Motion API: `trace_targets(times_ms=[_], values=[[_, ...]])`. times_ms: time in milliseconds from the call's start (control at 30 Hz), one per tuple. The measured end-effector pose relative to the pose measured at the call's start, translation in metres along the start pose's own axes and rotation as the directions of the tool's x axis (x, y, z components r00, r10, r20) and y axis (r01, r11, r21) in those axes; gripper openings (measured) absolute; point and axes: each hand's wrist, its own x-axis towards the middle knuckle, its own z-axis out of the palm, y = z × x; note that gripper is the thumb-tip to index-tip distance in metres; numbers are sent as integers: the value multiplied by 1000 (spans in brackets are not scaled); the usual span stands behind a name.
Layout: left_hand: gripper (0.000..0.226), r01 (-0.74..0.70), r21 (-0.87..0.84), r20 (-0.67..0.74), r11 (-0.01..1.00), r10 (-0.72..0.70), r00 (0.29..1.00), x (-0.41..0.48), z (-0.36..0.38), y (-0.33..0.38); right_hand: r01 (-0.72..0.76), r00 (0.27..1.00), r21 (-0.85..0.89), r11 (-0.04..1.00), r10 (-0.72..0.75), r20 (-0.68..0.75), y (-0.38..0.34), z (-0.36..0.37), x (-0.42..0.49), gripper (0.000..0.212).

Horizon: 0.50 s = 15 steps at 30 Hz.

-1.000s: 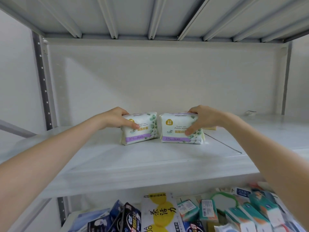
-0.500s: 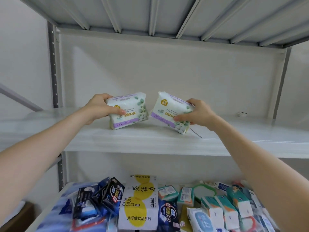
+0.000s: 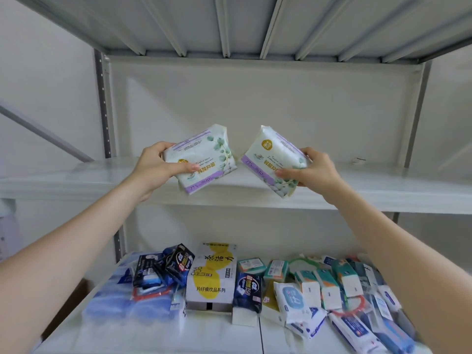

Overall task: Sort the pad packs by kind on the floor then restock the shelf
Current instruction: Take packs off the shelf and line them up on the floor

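I hold two matching white pad packs with green leaves and a purple band. My left hand (image 3: pixel 159 168) grips the left pad pack (image 3: pixel 204 159), which tilts up to the right. My right hand (image 3: pixel 311 169) grips the right pad pack (image 3: pixel 270 159), which tilts the other way. Both packs hang in the air just in front of the bare white shelf board (image 3: pixel 383 192), lifted clear of it. The two packs lean toward each other at the top with a small gap between them.
The lower shelf (image 3: pixel 222 338) carries a jumble of goods: dark blue packs (image 3: pixel 166 272), a white and yellow box (image 3: pixel 212 274), teal tissue packs (image 3: pixel 329 282), wet wipes (image 3: pixel 293 305). A grey upright (image 3: pixel 103 108) stands at the left. A shelf underside spans overhead.
Both packs were resting on the shelf board; my hands have lifted them off it and drawn them toward me, tilting each one. The camera has dropped, showing more of the lower shelf.
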Motion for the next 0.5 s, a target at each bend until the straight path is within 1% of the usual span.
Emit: trace_targets(times_ms=[133,200,267,333,400,500], values=[[84,14,-53,-1,999,-14,1000,-45,5,3,-15,999,-7,1000,15,-39,-2,-15,-53,63],[83,52,-120,14,991,-51,999,-72,10,-2,-30,999,26,999,31,-36,2,-20,-84,69],[82,97,-146,35,985,-92,995,-102,16,-11,-54,998,29,998,55,-21,9,-23,-115,73],[81,148,-127,53,981,-143,988,-132,23,-19,-77,997,-8,997,77,-14,17,-26,-145,74],[80,201,-103,69,974,-194,979,-160,29,-26,-107,994,-35,994,106,-18,27,-30,-174,70],[80,250,-49,81,967,-246,966,-199,38,-36,-155,988,-25,988,155,2,46,-36,-214,66]])
